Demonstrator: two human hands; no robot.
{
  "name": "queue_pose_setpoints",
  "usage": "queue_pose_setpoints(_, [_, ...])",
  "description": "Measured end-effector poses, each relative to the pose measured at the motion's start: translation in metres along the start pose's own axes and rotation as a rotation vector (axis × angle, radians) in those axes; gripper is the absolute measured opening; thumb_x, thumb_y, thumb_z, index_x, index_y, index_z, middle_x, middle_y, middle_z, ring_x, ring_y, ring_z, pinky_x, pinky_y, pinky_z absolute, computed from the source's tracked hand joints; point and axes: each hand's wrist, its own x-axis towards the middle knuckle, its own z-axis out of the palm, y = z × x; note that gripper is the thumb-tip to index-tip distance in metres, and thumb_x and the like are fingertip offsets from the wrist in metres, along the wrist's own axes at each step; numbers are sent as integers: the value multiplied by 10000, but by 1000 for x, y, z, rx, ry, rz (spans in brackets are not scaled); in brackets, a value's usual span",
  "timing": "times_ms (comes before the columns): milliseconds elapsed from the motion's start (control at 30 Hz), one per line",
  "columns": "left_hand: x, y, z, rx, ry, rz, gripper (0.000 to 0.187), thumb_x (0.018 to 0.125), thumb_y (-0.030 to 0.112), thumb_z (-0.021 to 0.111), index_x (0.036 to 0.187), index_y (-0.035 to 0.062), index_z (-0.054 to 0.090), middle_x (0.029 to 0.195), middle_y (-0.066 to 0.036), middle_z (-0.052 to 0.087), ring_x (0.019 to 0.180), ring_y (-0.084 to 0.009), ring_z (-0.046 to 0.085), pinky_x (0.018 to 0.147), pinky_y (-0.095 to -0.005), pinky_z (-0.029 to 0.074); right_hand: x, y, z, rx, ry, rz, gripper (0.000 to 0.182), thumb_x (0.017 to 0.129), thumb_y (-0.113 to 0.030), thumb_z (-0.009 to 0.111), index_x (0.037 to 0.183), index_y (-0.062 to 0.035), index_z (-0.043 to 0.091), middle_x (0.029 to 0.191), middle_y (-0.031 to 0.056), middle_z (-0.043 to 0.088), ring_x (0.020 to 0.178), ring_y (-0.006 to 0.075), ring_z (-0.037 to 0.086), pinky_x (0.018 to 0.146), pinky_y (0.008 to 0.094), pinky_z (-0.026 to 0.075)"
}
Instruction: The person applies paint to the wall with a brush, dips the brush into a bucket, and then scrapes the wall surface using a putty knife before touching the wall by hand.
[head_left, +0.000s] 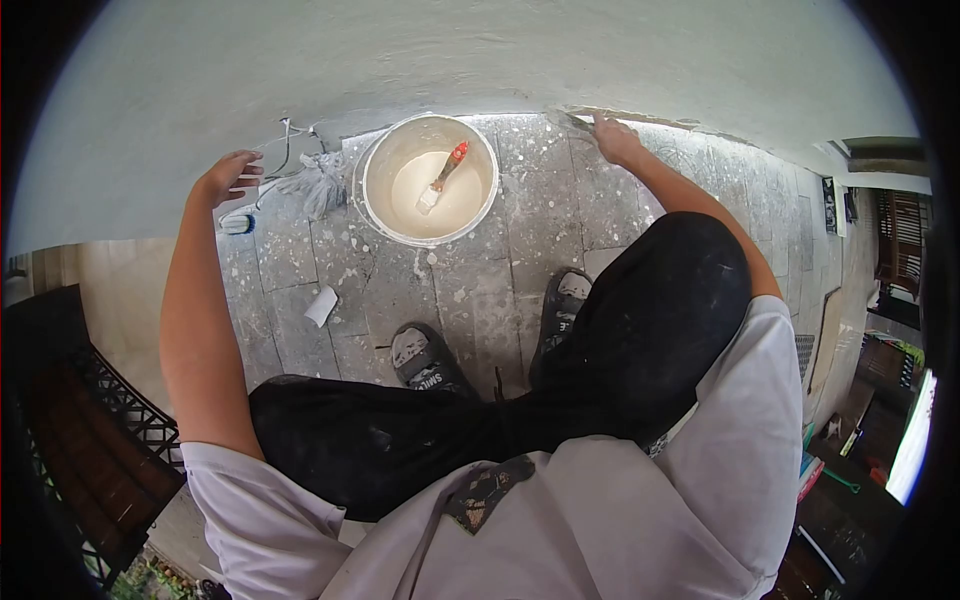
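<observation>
My right hand is closed around a scraper, its thin blade low against the base of the wall. Much of the handle is hidden by my fingers. My left hand is raised at the left with fingers spread, holding nothing, close to the wall. Between my hands stands a white bucket with cream-coloured paint inside. A paintbrush with a red-tipped handle rests in it, bristles down in the paint.
A crumpled plastic bag lies beside loose wires at the wall. A blue-and-white brush or roller and a white scrap are on the paint-spattered tiles. A dark bench stands at left.
</observation>
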Motion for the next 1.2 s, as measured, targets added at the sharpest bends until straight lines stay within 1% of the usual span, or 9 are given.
queue_pose_setpoints(167, [2,2,1,-12,-13,5,385,920,424,440,1236,223,530,1131,8,585,1023,-144,538,908,-367,382,-14,46,-29,-226,-17,265,321,926,-146,398,1226,-47,452,1226,184,572,1168,364,532,878,671,375])
queue_pose_setpoints(267, [3,1,0,-5,-13,4,383,918,423,440,1233,225,531,1128,8,586,1019,-143,538,906,-366,383,-15,68,-45,-300,-84,367,317,925,-143,398,1231,-86,459,1217,181,577,1152,373,542,865,671,379])
queue_pose_setpoints(367, [-1,1,3,-14,2,-2,352,917,387,445,1210,220,543,1085,15,593,957,-131,552,874,-363,388,-15,74,-44,-237,-30,394,305,918,-137,413,1216,-108,470,1190,182,585,1129,386,552,867,638,398])
queue_pose_setpoints(567, [-1,3,5,-11,15,-11,341,916,377,449,1201,219,551,1060,17,593,929,-128,558,865,-369,389,-14,60,-30,-238,83,256,284,911,-145,429,1191,-128,476,1154,175,596,1099,360,573,845,595,427])
queue_pose_setpoints(667, [3,6,6,-10,11,-12,339,918,377,448,1198,217,552,1056,17,591,934,-130,558,870,-373,387,-21,63,-47,-180,40,284,277,918,-157,417,1176,-119,512,1195,162,583,1131,349,556,867,599,410])
queue_pose_setpoints(767, [2,8,7,-5,14,-14,335,920,373,446,1196,214,552,1052,17,592,938,-131,556,873,-376,386,-17,93,-45,-236,-35,451,295,919,-176,418,1171,-115,558,1234,139,572,1161,346,537,905,628,369])
queue_pose_setpoints(967, [5,1,3,20,-13,-22,384,919,416,437,1236,218,526,1137,2,585,1001,-138,544,886,-355,390,-35,122,-44,-315,53,649,326,905,-188,463,1193,-125,602,1221,127,591,1167,326,537,981,675,270])
queue_pose_setpoints(1067, [6,-1,3,20,-17,-28,384,919,415,436,1237,220,526,1133,4,586,996,-135,544,883,-354,391,-38,124,-43,-358,72,597,305,909,-172,455,1167,-136,614,1206,129,597,1162,321,541,987,691,243])
queue_pose_setpoints(1200, [6,0,3,19,-13,-15,380,920,412,434,1235,222,527,1123,8,590,988,-129,544,878,-355,393,-26,113,-35,-370,191,429,244,907,-163,449,1080,-140,619,1111,102,620,1106,287,566,928,660,305])
